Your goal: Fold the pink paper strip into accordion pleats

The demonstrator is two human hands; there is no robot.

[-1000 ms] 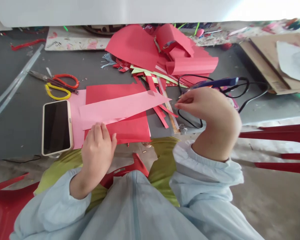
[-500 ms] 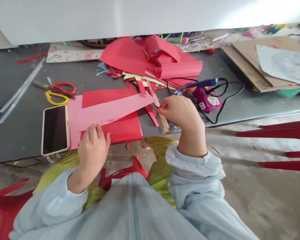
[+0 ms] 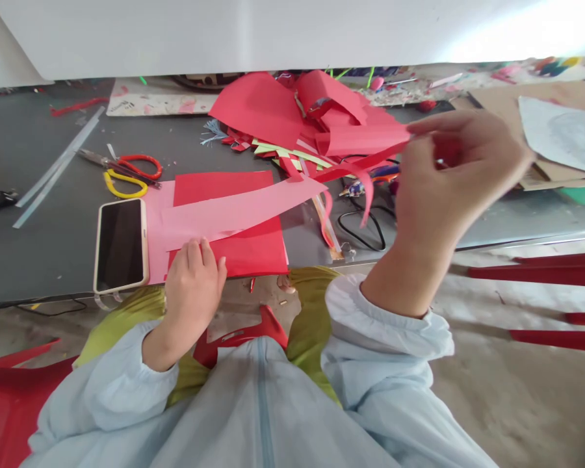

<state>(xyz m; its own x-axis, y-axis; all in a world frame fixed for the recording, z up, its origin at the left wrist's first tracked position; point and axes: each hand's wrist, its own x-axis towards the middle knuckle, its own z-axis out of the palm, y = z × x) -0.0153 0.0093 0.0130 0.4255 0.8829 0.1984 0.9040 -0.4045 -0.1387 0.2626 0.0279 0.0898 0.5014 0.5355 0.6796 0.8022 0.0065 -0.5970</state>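
Observation:
My left hand (image 3: 194,279) lies palm down near the table's front edge. Its fingertips rest at the lower edge of a long pointed pink paper piece (image 3: 234,209), which lies over a red paper sheet (image 3: 253,250). My right hand (image 3: 455,172) is raised on the right, thumb and index finger pinched on a red paper strip (image 3: 383,155). That strip stretches left towards the scraps, and curled pink-red strips (image 3: 368,195) hang below it. Whether these are joined, I cannot tell.
A phone (image 3: 120,246) lies left of the paper, beside scissors (image 3: 136,185) with one red and one yellow handle. Behind is a heap of red paper (image 3: 258,107). Flattened cardboard (image 3: 497,104) is at the right. A black cable (image 3: 383,234) loops near my right wrist.
My right hand has risen and moved right, lifting red paper strips from the scraps. My left hand stays on the paper; the whole view has shifted slightly.

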